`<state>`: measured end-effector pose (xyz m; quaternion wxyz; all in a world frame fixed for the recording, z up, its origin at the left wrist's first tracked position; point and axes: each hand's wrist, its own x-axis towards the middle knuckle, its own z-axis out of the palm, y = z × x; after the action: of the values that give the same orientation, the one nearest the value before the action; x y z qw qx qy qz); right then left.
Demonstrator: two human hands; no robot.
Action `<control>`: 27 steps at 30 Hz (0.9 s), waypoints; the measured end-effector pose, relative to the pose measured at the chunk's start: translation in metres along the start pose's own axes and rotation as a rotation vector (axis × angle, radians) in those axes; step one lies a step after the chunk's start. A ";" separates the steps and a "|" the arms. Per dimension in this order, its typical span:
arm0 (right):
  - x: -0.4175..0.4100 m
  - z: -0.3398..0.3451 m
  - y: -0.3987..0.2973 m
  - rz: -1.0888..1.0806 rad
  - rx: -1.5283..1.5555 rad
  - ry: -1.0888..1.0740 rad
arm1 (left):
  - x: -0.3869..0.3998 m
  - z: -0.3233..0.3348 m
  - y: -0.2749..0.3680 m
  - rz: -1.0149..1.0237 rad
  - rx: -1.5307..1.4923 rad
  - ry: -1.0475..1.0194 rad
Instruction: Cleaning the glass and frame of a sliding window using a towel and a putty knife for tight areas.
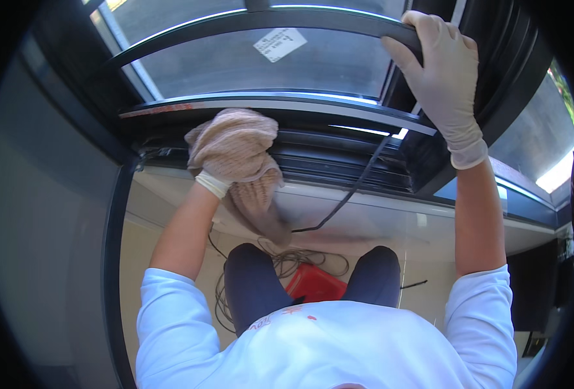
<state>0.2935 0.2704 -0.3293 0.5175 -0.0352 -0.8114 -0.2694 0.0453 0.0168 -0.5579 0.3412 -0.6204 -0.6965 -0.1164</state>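
Note:
My left hand (219, 170), in a pale glove, is mostly hidden by a beige cloth (248, 141) that it holds bunched against the dark lower window frame. The cloth's loose end hangs down over the light ledge. My right hand (437, 73), also gloved, grips the dark rail (335, 22) of a window sash at the upper right, thumb below and fingers over it. Under that rail is a glass pane (194, 63) with a white label (280, 44) bearing writing. Dark sliding tracks (325, 155) run below the sash, with a thin black cord (360, 182) hanging from them.
A light ledge (345, 209) lies below the tracks. Coiled cable (296, 257) and a red object (316, 284) are on the floor by my knees. A dark-edged panel (48, 219) stands at the left, and another window (535, 126) is at the right.

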 end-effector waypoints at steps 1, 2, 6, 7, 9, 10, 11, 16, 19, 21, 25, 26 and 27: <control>-0.004 0.003 0.003 0.024 -0.032 -0.011 | 0.026 -0.024 0.013 -0.138 -0.024 -0.304; -0.002 0.007 -0.003 0.051 -0.065 0.005 | 0.040 -0.043 0.021 -0.286 -0.028 -0.617; 0.011 0.000 -0.025 0.136 0.005 0.053 | 0.061 -0.058 0.041 -0.268 -0.171 -0.635; 0.012 0.003 -0.026 0.133 0.031 0.065 | 0.052 -0.041 0.044 -0.292 -0.155 -0.641; 0.010 0.009 -0.018 0.065 -0.121 0.087 | 0.028 0.012 0.043 -0.479 -1.058 -0.219; 0.006 0.010 -0.010 0.056 -0.116 0.152 | 0.042 0.011 0.051 -0.215 -0.587 -0.256; 0.002 0.013 -0.006 0.059 -0.121 0.141 | 0.056 0.007 0.062 0.031 -0.104 -0.298; -0.001 0.013 -0.009 0.103 -0.063 0.075 | 0.151 -0.064 0.136 -0.225 -0.500 -0.670; 0.000 0.008 -0.007 0.077 -0.026 0.029 | 0.147 -0.057 0.141 -0.300 -0.467 -0.480; -0.003 0.009 0.000 0.062 0.003 0.024 | 0.136 -0.066 0.127 -0.222 -0.447 -0.554; -0.005 0.006 0.007 -0.005 0.034 0.054 | 0.080 -0.044 0.084 -0.266 -0.383 -0.187; -0.001 0.008 0.005 -0.013 0.043 0.072 | 0.041 -0.012 0.061 -0.381 -0.652 -0.156; -0.001 0.008 0.005 -0.009 0.024 0.054 | 0.020 -0.001 0.039 -0.407 -0.776 -0.245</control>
<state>0.2891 0.2782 -0.3305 0.5384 -0.0181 -0.8005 -0.2627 0.0826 0.0401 -0.5552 -0.0310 -0.5618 -0.7445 -0.3593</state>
